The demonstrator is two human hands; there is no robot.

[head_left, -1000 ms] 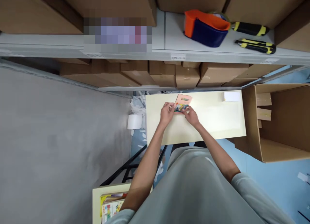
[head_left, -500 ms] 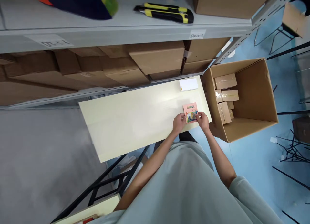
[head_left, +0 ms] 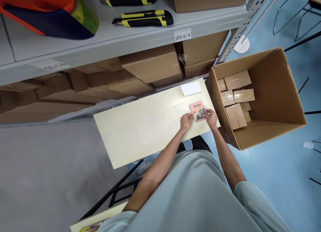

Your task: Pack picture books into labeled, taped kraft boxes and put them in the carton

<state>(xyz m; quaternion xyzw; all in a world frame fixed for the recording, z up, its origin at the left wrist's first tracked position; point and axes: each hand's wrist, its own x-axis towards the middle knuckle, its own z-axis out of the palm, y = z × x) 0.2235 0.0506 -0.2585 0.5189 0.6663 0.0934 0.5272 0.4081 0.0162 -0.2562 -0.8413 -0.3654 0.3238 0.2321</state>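
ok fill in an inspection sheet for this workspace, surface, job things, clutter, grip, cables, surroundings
surface: pale table, long and narrow, standing in front of the shelf
job things: pink booklet with a colourful picture, near the table's right end
clutter: white box beyond the booklet; two yellow-and-black cutters on the shelf
grip: left hand at the booklet's left edge, right hand at its right; how firmly either holds cannot be told
cables: nothing seen for certain
surroundings: large open carton beside the table's right end, small brown boxes inside; blue floor on the right
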